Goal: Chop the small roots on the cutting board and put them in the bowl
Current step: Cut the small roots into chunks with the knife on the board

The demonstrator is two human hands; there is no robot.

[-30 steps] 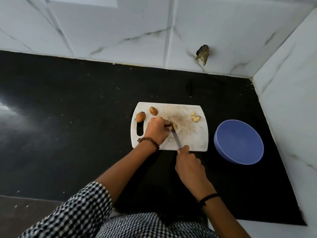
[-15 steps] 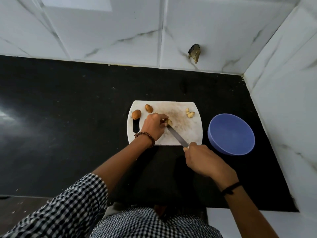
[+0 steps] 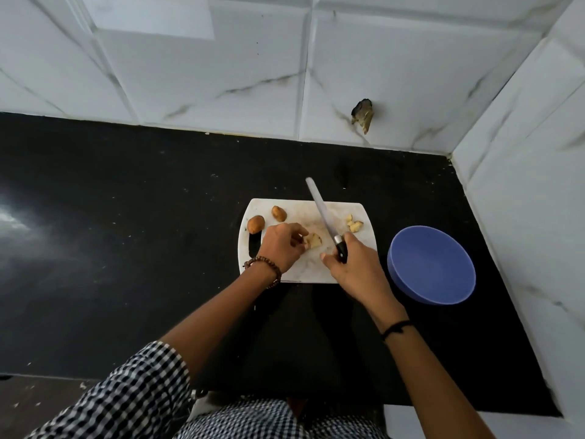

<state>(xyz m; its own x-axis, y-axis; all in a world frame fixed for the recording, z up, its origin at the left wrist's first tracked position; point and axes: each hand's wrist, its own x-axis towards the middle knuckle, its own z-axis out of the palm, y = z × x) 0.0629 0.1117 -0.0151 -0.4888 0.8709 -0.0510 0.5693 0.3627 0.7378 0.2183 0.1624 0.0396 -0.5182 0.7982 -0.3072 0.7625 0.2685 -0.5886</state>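
At 10 o'clock on the white rectangular plastic cutting board [image 3: 305,271], two whole brown small roots [image 3: 255,224], just apart. Next, left hand [image 3: 280,247], fingers curled, pinching a cut pale-yellow root piece [image 3: 314,240] at board centre. Right hand [image 3: 354,268] wrapped round the black handle of a long steel-bladed knife [image 3: 323,213], blade pointing to 11 o'clock. Chopped pale root bits [image 3: 354,224] at 2 o'clock. Round blue plastic bowl [image 3: 433,264] at 3 o'clock, beside the board.

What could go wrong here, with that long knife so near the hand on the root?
The left hand holds the cut root close to the knife in the right hand; a careless chop could nick fingers. The two whole roots look rounded and might roll when cut. The bowl stands beside the cutting board, so pieces could spill in transfer.
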